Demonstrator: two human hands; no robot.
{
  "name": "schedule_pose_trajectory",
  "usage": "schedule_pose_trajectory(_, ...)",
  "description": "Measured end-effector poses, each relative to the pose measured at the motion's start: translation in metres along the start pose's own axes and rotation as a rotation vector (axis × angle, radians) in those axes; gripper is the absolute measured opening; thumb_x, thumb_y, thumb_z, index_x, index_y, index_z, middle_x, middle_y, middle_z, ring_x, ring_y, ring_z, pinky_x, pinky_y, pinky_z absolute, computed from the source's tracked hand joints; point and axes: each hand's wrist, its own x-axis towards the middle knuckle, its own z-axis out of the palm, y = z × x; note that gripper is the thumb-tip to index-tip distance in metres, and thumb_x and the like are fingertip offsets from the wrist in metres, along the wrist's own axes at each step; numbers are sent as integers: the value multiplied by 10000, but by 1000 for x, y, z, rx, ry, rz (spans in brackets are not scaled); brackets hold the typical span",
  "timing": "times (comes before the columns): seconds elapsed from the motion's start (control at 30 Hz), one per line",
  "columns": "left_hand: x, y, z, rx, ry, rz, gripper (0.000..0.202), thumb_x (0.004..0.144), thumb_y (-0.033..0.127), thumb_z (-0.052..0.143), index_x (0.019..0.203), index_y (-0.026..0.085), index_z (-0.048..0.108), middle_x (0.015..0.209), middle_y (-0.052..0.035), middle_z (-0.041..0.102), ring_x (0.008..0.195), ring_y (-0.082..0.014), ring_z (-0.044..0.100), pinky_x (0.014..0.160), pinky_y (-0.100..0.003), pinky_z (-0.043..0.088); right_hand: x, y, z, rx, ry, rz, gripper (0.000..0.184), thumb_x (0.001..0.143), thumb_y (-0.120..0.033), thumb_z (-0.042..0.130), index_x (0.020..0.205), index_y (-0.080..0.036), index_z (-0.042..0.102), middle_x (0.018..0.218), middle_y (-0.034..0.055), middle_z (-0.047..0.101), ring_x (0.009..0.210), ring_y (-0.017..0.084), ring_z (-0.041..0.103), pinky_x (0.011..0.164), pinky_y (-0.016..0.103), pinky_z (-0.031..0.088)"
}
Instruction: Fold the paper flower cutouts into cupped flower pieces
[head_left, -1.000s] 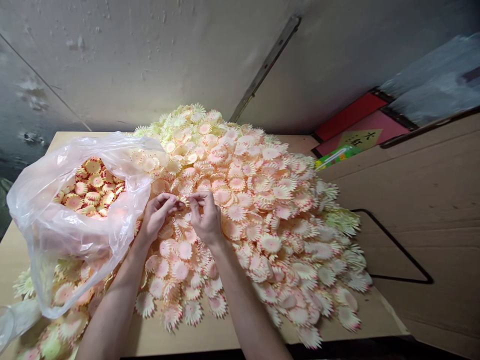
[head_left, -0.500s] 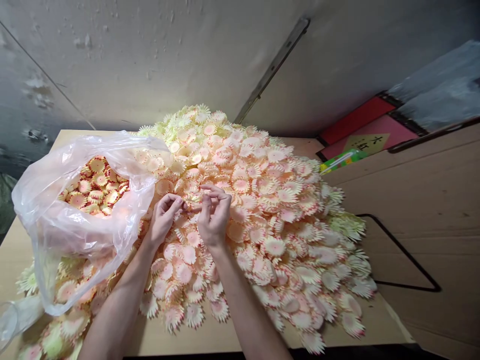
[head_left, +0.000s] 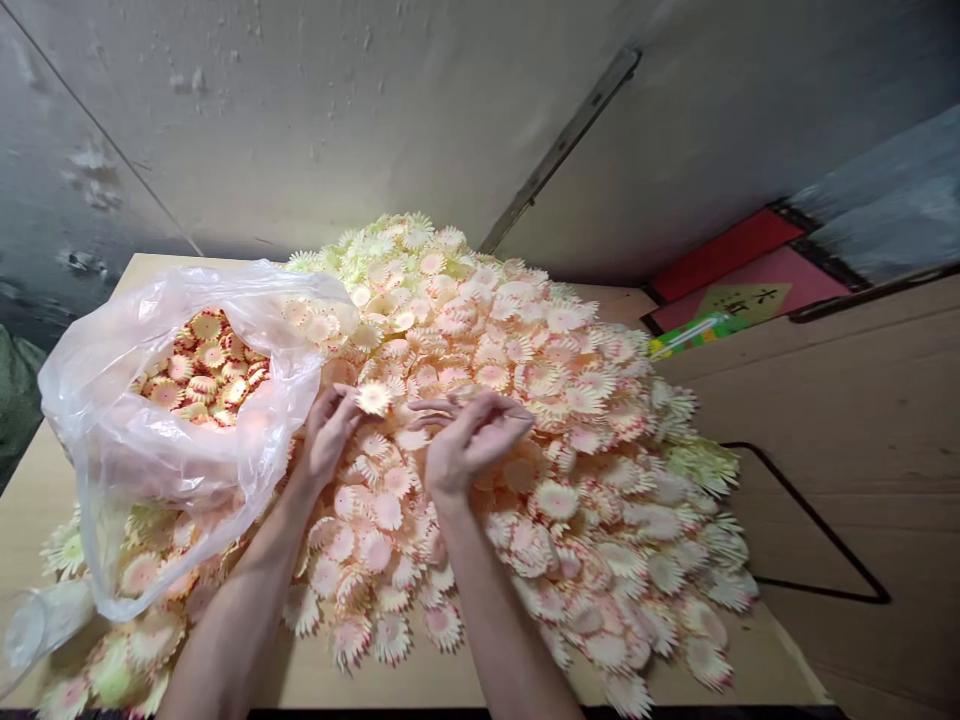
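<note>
My left hand (head_left: 328,432) pinches a small cream artificial flower petal piece (head_left: 373,398) by its edge, its round face turned toward me. Just right of it, my right hand (head_left: 474,445) is open, fingers apart and the thumb pointing right, above the heap; I see nothing in it. Under both hands spreads a large heap of petal pieces (head_left: 555,498), cream with pink tips. Beside my left hand stands an open clear plastic bag (head_left: 184,455), with smaller, redder-edged flower pieces (head_left: 210,360) inside.
The heap covers much of the wooden table (head_left: 420,680). A clear plastic cup (head_left: 45,630) lies at the front left. Cardboard (head_left: 847,420) with a black bent wire (head_left: 817,520) borders the right side. Behind rises a grey wall (head_left: 315,120); red packets (head_left: 757,280) sit at back right.
My right hand has moved right, away from the left, and turned outward with its fingers spread. The petal piece in my left hand now shows its face. The view has shifted slightly.
</note>
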Motion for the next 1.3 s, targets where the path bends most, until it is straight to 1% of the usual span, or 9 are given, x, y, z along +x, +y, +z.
schedule_pose_trajectory(0.1,2,4,-4,-54,52,8,382,698,470,828,811,184,602,797,31,604,725,-106,613,714,-248,558,11,-4,-5,-23,13,8,221,977,-442,505,1048,-263,397,1012,55,578,633,162,679,387,248,469)
schedule_pose_trajectory(0.23,2,4,-2,78,18,10,359,727,469,808,818,175,623,775,25,614,709,-102,623,702,-231,556,17,2,-10,-241,-62,-257,306,925,-415,599,1146,-204,571,1211,150,560,1030,242,620,722,376,573)
schedule_pose_trajectory(0.33,3,1,-2,153,-4,34,326,764,462,780,831,176,639,771,24,627,686,-94,622,691,-215,542,14,6,-11,-303,-228,-366,282,902,-404,640,1090,-196,666,1134,136,630,1091,264,591,866,433,544)
schedule_pose_trajectory(0.47,4,-1,-8,261,-87,84,259,809,419,753,848,172,685,768,6,664,707,-107,632,712,-218,532,6,6,-8,-209,-486,-195,340,815,-351,765,1111,-201,688,1012,84,736,929,213,685,847,374,574)
schedule_pose_trajectory(0.57,4,0,-10,264,-116,71,279,822,440,737,873,166,721,805,-16,697,726,-117,639,710,-221,529,2,7,-7,-142,-482,-95,230,782,-313,802,972,-197,745,905,53,772,823,190,720,770,321,597)
schedule_pose_trajectory(0.67,4,3,-8,201,-84,17,319,817,471,733,927,171,738,857,-24,710,742,-114,643,714,-220,531,3,10,-8,-97,-464,-90,110,794,-268,792,885,-206,783,820,29,789,727,182,735,698,306,604)
schedule_pose_trajectory(0.93,3,9,-4,232,-56,39,295,755,429,795,883,170,733,843,-28,717,764,-133,642,685,-227,532,5,12,-14,-171,-466,-140,129,853,-271,734,950,-225,805,894,44,809,743,214,768,700,329,620)
schedule_pose_trajectory(1.13,2,11,-3,300,-67,63,287,745,414,802,883,173,732,852,-31,718,776,-144,646,708,-245,529,7,5,-12,-222,-505,-41,230,841,-303,738,1043,-194,732,891,62,789,681,178,734,637,284,591)
schedule_pose_trajectory(1.3,2,10,-4,310,-78,51,284,748,408,799,887,169,733,851,-27,713,776,-136,638,718,-239,520,10,1,-10,-143,-544,-98,51,826,-247,742,840,-201,723,878,46,753,837,183,725,726,284,591)
